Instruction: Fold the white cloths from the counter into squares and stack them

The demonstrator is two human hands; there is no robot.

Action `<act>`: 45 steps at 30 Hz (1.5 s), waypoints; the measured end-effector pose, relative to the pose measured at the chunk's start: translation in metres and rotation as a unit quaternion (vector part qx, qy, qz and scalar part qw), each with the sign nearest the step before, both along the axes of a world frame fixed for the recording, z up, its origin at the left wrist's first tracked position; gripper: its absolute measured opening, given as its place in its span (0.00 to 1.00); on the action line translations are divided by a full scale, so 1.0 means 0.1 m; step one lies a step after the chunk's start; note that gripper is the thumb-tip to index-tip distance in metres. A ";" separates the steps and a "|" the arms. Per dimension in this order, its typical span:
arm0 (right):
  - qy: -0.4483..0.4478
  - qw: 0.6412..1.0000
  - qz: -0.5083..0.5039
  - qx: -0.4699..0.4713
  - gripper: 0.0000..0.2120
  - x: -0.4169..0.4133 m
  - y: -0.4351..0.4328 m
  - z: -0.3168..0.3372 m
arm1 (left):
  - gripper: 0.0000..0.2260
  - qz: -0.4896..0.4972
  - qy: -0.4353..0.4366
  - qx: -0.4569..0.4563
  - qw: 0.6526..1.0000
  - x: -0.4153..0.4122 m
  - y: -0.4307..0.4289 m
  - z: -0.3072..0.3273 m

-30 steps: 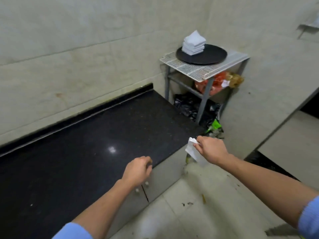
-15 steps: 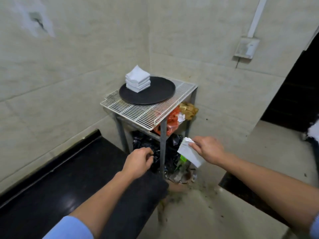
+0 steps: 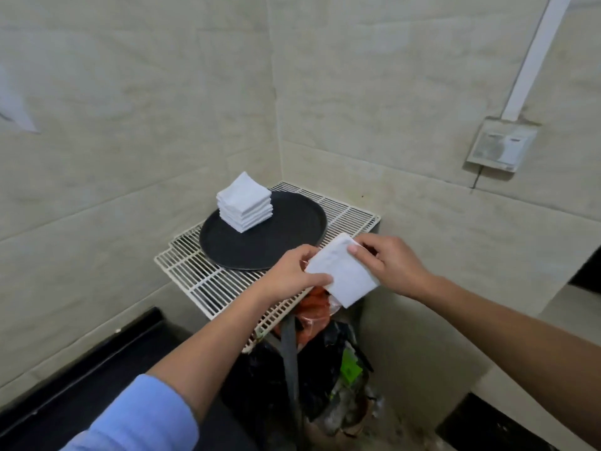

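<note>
Holding one folded cloth [image 3: 341,275] in both hands over the near-right corner of the wire rack [image 3: 208,281], not yet stacked.

Left hand [image 3: 292,271] pinches the cloth's left edge, thumb on top. Right hand [image 3: 393,265] pinches the far corner the same way, so both are clamped on it. The cloth looks folded to roughly a square and is held in the air, clear of the tray [image 3: 279,242]. A stack [image 3: 244,205] of folded white squares sits at the far-left side of the tray. Most of the job looks done: this piece needs to go on the stack. Only a strip of the dark worktop [image 3: 81,379] shows at near left, so I can't tell whether more cloths remain.
</note>
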State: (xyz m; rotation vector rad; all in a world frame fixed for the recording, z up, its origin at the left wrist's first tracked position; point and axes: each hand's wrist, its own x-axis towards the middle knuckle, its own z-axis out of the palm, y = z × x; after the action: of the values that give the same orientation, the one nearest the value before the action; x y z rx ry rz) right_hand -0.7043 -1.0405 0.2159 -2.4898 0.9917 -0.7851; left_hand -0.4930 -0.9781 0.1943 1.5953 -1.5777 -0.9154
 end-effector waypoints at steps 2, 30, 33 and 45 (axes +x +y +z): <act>-0.020 0.999 0.026 0.011 0.14 0.01 -0.34 -0.01 | 0.10 0.015 0.054 0.008 0.998 -0.04 -0.24 -0.04; -0.017 0.990 0.123 0.064 0.14 3.03 -2.54 0.13 | 0.12 0.487 0.161 -0.124 0.849 1.59 -1.46 0.22; 0.017 0.992 0.120 0.024 0.15 3.19 -2.63 0.07 | 0.13 0.489 0.120 -0.089 0.859 1.84 -1.57 0.13; 0.082 0.989 0.112 -0.049 0.15 3.14 -2.76 -0.17 | 0.11 0.469 -0.068 -0.077 0.877 2.01 -1.56 -0.17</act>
State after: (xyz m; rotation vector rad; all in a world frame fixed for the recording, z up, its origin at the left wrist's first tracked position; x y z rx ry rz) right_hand -0.3905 -1.3166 0.1993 -2.7271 0.7202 -0.5792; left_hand -0.2921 -1.1345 0.1771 2.0080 -0.7238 -0.1384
